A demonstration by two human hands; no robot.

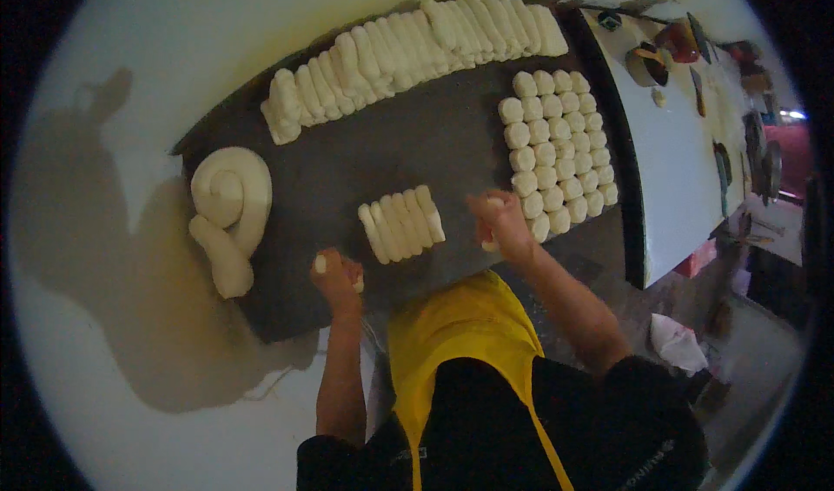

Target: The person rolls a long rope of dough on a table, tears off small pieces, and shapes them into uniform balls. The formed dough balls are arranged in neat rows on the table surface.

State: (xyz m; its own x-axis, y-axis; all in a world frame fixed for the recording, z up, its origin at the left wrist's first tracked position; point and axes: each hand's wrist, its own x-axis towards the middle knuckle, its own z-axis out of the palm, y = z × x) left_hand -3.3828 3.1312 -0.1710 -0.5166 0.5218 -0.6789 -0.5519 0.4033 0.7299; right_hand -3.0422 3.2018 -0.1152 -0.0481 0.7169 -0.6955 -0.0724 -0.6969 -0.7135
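Observation:
My left hand (pixel 337 281) is closed around a small piece of dough (pixel 320 264), whose pale ends show on either side of the fist. Another dough piece (pixel 488 246) pokes out of my right hand (pixel 509 223), which is curled just beside the near left edge of a block of rounded dough pieces (pixel 552 160). Between my two hands, a short row of dough strips (pixel 401 225) lies side by side on the dark work surface (pixel 449 133). Most of the dough in each fist is hidden by the fingers.
Many dough rolls (pixel 391 55) are packed along the far edge, against the wall. A thick coiled dough rope (pixel 254 191) lies at the left end. To the right stands a white-topped table (pixel 658 159) with a metal pot (pixel 645 68) and utensils.

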